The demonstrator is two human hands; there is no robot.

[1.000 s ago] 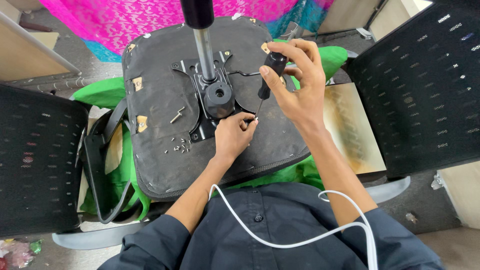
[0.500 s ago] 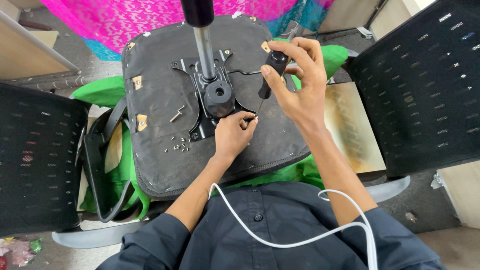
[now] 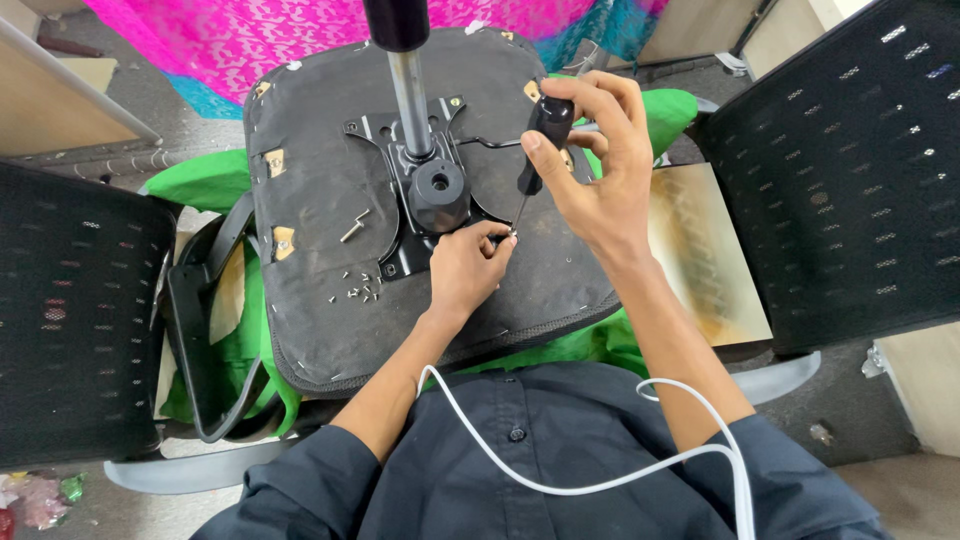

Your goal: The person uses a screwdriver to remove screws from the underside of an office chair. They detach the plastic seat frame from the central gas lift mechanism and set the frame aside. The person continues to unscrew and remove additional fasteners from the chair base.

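One upturned chair seat (image 3: pixel 330 300) — black fabric, rounded — is lying on green cloth (image 3: pixel 195 182) between two mesh chair backs (image 3: pixel 75 320). The right hand (image 3: pixel 600 170) is gripping one black-handled screwdriver (image 3: pixel 540 130), fingers wrapped fully around it, tip down at the black metal plate (image 3: pixel 400 255). The left hand (image 3: pixel 465 270) is pinching at that tip — what it is pinching cannot be told. One bolt (image 3: pixel 353 228) and several small screws (image 3: pixel 358 292) are lying loose on the seat.

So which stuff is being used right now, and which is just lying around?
In use:
- black-handled screwdriver in the right hand
- left hand pinching at its tip
- black metal plate on the upturned black chair seat

Lying about:
- small loose silver screws
- bent silver hex key
- green cloth
- black mesh chair backs
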